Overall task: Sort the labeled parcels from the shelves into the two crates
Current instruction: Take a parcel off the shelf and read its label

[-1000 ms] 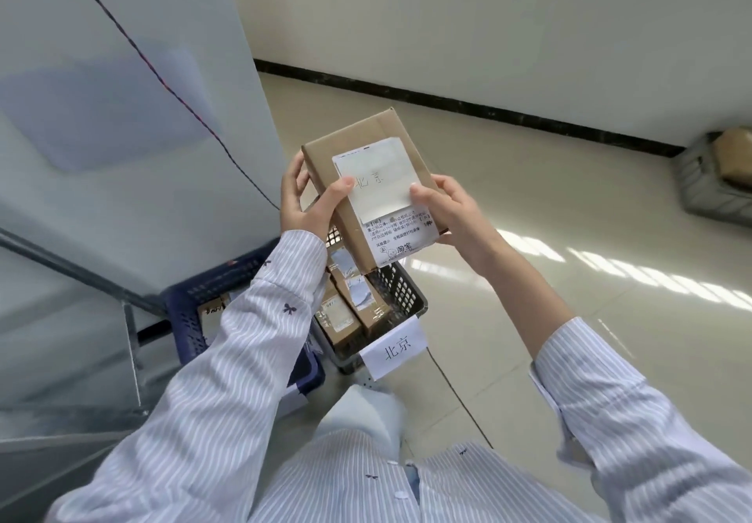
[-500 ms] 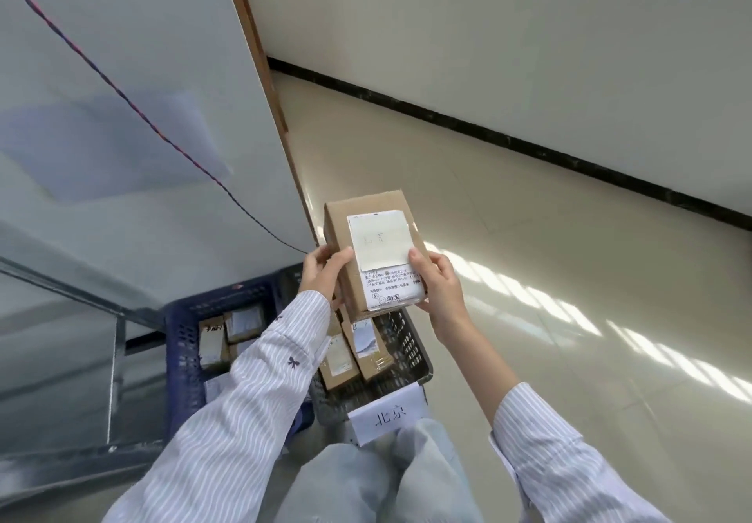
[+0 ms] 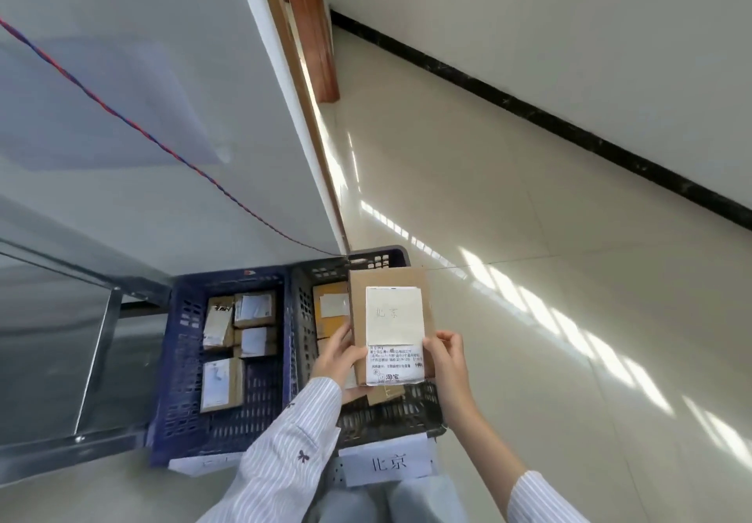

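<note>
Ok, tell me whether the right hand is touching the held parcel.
Touching. The head view shows the right hand pinching the parcel at its lower right edge, thumb pressed on its front face, with no gap.

brown parcel [image 3: 390, 319], blue crate [image 3: 179, 380], striped sleeve [image 3: 285, 453]

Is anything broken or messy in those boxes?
Nothing looks broken or spilled. One small thing: in the blue crate, the tilted parcel at the far left sits crooked against its neighbours, and its label looks wrinkled. The labelled parcel that the left hand and right hand hold over the black crate looks neat.
</note>
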Available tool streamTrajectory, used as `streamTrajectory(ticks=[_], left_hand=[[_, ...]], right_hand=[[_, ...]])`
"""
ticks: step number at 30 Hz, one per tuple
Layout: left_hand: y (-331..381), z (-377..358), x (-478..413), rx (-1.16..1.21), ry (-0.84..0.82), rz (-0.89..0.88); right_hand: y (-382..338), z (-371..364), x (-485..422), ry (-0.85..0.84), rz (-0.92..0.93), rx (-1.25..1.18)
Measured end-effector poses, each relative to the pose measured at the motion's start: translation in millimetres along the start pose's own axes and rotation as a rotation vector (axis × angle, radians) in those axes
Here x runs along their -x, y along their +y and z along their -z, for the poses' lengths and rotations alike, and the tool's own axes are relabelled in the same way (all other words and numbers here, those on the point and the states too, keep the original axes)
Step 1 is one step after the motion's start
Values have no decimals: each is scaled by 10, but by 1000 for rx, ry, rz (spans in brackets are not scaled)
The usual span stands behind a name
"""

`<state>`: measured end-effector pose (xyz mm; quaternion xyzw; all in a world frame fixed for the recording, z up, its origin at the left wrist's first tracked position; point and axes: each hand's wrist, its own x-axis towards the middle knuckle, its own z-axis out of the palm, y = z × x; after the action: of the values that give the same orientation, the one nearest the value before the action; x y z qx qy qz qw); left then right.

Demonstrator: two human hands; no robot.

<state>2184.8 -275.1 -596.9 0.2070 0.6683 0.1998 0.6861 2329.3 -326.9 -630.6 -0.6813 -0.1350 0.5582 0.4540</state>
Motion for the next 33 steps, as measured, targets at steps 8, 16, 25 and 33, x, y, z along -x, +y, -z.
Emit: streamTrajectory(ticks=[8,16,25,33], left_hand=[[-217,185,-900,13,70,26],[-439,484,-1713,14,44,-58],[-745,826,-2670,-89,29,-69],[-945,943,-3558,-124,82,-85]], right_hand=[[432,-263,-777,-56,-80,141],[908,-614,-1433,-130,-82,209],[1636,-936,-2184,-188,-29,385],[2109,-1310,-2951,-248,20,468]])
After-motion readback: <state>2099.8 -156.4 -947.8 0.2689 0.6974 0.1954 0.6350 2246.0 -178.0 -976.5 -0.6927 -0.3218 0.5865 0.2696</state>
